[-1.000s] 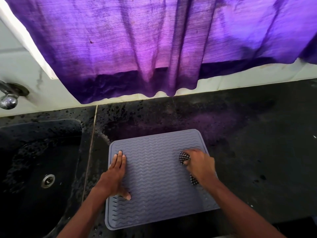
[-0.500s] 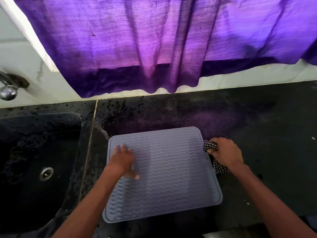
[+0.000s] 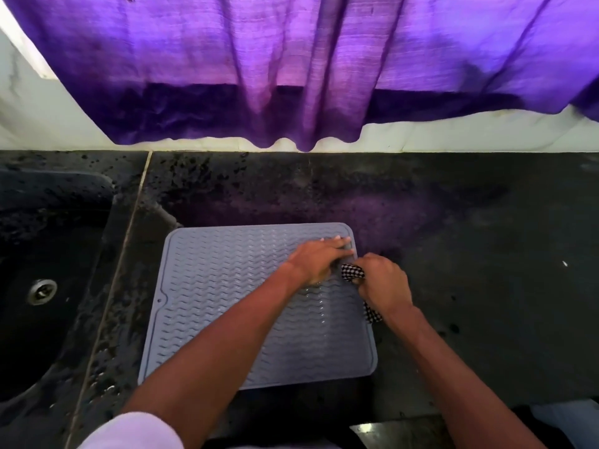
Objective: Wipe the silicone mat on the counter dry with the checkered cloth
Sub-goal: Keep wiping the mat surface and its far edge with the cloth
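looks midway-ish | right hand (image 3: pixel 384 283) fingers (image 3: pixel 359 280) grip checkered cloth (image 3: pixel 352 272) at right edge of silicone mat (image 3: pixel 227 303) | left hand (image 3: pixel 319 256) flat, fingers straight | droplets (image 3: pixel 316 301) mid-mat, more wiping to go

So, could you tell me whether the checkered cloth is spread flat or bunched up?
Bunched up: the right hand grips the checkered cloth, and only two small bits show around it.

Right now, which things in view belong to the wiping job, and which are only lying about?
For the job:
- silicone mat
- checkered cloth, gripped by the right hand
- left hand, flat on the mat near its far right corner

Only there:
- sink with its drain
- purple curtain
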Demonstrator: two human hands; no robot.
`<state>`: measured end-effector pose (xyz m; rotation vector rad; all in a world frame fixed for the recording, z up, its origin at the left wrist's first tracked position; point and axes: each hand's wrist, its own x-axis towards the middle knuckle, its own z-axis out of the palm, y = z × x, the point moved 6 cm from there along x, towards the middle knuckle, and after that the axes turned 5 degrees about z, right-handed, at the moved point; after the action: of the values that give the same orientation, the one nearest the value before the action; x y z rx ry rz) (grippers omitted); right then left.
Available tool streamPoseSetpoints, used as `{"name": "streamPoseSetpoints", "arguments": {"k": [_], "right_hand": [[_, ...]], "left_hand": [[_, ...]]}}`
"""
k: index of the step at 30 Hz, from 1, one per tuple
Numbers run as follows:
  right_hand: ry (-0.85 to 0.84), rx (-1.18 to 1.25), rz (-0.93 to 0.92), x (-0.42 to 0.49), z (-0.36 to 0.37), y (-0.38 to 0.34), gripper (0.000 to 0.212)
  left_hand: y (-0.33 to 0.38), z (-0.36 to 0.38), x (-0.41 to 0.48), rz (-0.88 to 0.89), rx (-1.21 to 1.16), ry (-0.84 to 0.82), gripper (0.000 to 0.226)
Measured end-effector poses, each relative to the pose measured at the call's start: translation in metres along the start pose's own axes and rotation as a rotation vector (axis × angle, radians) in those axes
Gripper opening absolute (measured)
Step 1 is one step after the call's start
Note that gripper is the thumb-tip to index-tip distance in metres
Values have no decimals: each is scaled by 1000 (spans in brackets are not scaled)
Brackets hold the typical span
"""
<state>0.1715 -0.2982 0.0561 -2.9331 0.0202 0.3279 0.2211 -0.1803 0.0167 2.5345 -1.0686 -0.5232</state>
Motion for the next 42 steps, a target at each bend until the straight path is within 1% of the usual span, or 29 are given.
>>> {"name": "streamPoseSetpoints", "arguments": {"k": [3,5,8,10,12,13,15,17,20,22,25,28,30,35,39,40,42], "right_hand": [[-41,16,-56,-6,4,3,25],[-51,1,-95,-16,6,6,29],[-110,-31,-146,-41,12,13,34],[-182,-52,-168,-53,13,24,30],[-253,-12,-164,-53,11,33,25],[-260,19,-153,-50,8,35,23],[-187,96,-124,-34,-1,34,23],[-99,142,-123,-15,-9,27,23],[-58,46,-196,3,-7,7,22],[-67,-32,-223,2,1,0,26],[-45,-47,-220,-19,7,8,36],[-73,-53,-190,-50,13,21,38],[-113,-35,-195,-72,20,27,43],[-200,28,-234,-114,32,37,53],[-334,130,-200,-116,33,47,43],[-327,172,-167,-109,29,50,41],[-229,247,-92,-87,14,53,35]], "left_hand": [[-4,-2,4,-18,-3,16,72],[-6,-1,5,-20,0,18,75],[-7,1,3,-16,12,29,79],[-8,2,2,-18,-8,61,79],[-8,3,1,-9,-30,86,78],[-9,6,0,-2,-43,95,79],[-8,11,-1,8,-71,118,82],[-8,14,-2,17,-89,141,79],[-8,18,-2,34,-123,172,66],[-10,22,-2,35,-129,182,69],[-9,24,-3,18,-102,220,78],[-3,25,-6,0,-59,287,82],[-2,27,-6,-10,-41,329,84],[-4,32,-6,4,-23,355,86],[-5,34,-6,11,-10,369,83],[-6,34,-7,13,-9,371,83],[-6,34,-7,19,-6,386,83]]}}
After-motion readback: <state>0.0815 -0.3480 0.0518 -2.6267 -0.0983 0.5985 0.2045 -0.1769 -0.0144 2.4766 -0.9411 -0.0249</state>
